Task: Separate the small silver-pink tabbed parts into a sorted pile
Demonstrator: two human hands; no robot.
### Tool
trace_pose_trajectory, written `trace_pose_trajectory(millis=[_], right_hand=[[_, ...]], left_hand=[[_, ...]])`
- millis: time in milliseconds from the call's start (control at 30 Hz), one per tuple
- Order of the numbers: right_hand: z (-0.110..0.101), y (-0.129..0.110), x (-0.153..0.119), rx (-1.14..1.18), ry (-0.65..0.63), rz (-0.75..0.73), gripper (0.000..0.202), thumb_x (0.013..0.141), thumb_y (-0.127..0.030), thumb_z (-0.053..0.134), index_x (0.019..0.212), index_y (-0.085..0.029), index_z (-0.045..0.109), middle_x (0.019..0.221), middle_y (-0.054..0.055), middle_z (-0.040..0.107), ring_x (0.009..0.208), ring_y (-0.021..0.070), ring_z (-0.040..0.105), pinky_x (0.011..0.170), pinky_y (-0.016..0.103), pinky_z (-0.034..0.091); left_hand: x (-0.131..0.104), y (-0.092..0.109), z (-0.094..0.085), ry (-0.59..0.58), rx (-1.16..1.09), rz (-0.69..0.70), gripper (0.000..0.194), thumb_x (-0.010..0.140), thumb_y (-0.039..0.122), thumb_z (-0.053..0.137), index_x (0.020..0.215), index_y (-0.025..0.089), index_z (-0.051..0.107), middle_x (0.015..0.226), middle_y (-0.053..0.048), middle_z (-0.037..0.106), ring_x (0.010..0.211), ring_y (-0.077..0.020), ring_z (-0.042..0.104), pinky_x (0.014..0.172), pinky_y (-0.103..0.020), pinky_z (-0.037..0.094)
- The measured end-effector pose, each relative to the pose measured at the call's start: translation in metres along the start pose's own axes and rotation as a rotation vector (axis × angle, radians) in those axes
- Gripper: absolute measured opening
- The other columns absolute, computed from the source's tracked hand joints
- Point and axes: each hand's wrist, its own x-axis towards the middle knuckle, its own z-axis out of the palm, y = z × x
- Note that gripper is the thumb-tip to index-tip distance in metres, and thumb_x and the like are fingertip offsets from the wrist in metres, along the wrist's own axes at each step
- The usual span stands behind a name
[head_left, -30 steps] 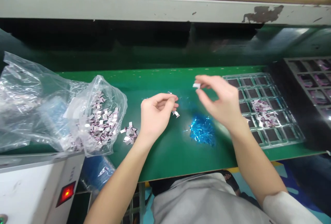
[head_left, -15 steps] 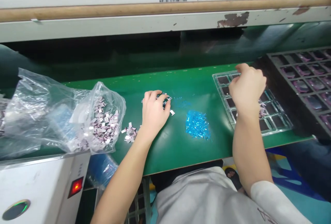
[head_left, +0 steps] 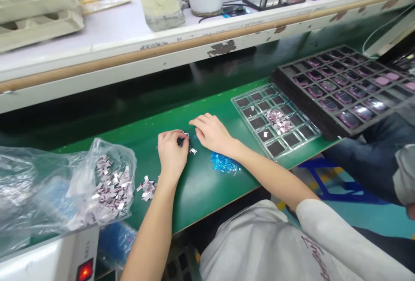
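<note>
My left hand [head_left: 173, 153] rests on the green table with its fingers curled around small silvery pieces [head_left: 185, 134]. One more small silvery piece [head_left: 193, 151] lies just beside the thumb. Close to its right, my right hand [head_left: 212, 134] hovers with the index finger stretched out and the thumb apart, and nothing shows in it. Below that hand and wrist lies a heap of tiny blue film strips [head_left: 223, 163], partly covered. A loose cluster of pinkish-silver pieces [head_left: 148, 188] sits left of my left forearm.
A clear compartment tray [head_left: 275, 147] with dark squares holds a pile of pinkish pieces. Beyond it stands a black foam tray [head_left: 285, 78] of dark glossy parts. An open plastic bag [head_left: 129, 164] of small pieces is at left, near a white box [head_left: 48, 255]. A shelf [head_left: 113, 34] runs across the back.
My right hand has moved left from the clear tray to beside my left hand, uncovering the pinkish pile. My left hand stays by the small pieces. The view has turned right and tilted.
</note>
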Motion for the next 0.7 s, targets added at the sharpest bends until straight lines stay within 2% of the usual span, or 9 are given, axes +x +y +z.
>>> trace_pose_trajectory(millis=[67,167,233,300,367,500,700], right_hand=[[0.004,0.002,-0.001,0.086,0.024,-0.011,0.035,0.107,-0.011,0.053,0.136,-0.016,0.071,0.130,0.012,0.077,0.120,0.0290,0.064,0.106,0.046,0.052],[0.006,0.007,0.000,0.248,0.080,-0.027,0.030,0.106,-0.013,0.058,0.132,-0.018,0.072,0.128,0.010,0.077,0.115,0.0249,0.067,0.109,0.042,0.052],[0.006,0.009,0.001,0.362,0.103,-0.014,0.023,0.105,-0.014,0.060,0.121,-0.020,0.074,0.118,0.008,0.078,0.104,0.0214,0.070,0.101,0.038,0.055],[0.006,0.010,0.003,0.467,0.117,0.014,0.016,0.102,-0.015,0.061,0.108,-0.021,0.075,0.106,0.005,0.077,0.093,0.0186,0.071,0.090,0.034,0.056],[0.005,0.011,0.005,0.571,0.134,0.049,0.011,0.098,-0.016,0.064,0.098,-0.020,0.074,0.098,0.003,0.077,0.087,0.0174,0.071,0.083,0.032,0.055],[0.003,0.014,0.009,0.715,0.133,0.091,0.006,0.092,-0.018,0.067,0.092,-0.020,0.073,0.090,0.001,0.078,0.082,0.0172,0.071,0.077,0.030,0.053],[-0.003,0.018,0.009,0.691,0.068,0.025,0.006,0.090,-0.020,0.067,0.086,-0.020,0.071,0.088,0.001,0.074,0.079,0.0165,0.066,0.073,0.030,0.049]], left_hand=[[-0.001,0.005,-0.004,0.024,-0.091,-0.046,0.012,0.093,0.031,0.072,0.088,0.022,0.077,0.104,-0.011,0.083,0.108,-0.0338,0.071,0.103,-0.052,0.056],[-0.002,0.015,-0.008,-0.013,-0.400,-0.212,0.016,0.089,0.037,0.079,0.094,0.022,0.078,0.093,-0.007,0.082,0.088,-0.0255,0.078,0.089,-0.042,0.062],[-0.003,0.022,-0.009,-0.053,-0.607,-0.306,0.023,0.084,0.039,0.085,0.094,0.020,0.077,0.086,-0.005,0.081,0.079,-0.0223,0.080,0.080,-0.035,0.064],[-0.003,0.028,-0.009,-0.055,-0.723,-0.348,0.026,0.080,0.037,0.089,0.093,0.018,0.077,0.083,-0.005,0.081,0.077,-0.0216,0.081,0.077,-0.032,0.065],[-0.003,0.033,-0.009,-0.027,-0.782,-0.365,0.026,0.079,0.036,0.091,0.091,0.017,0.078,0.081,-0.006,0.082,0.075,-0.0210,0.082,0.075,-0.031,0.065],[0.000,0.036,-0.010,0.013,-0.857,-0.391,0.025,0.078,0.035,0.093,0.088,0.017,0.078,0.077,-0.006,0.082,0.072,-0.0209,0.082,0.072,-0.030,0.066],[0.001,0.032,-0.010,0.013,-0.883,-0.411,0.027,0.077,0.036,0.096,0.086,0.016,0.080,0.077,-0.007,0.083,0.070,-0.0205,0.082,0.070,-0.028,0.066]])
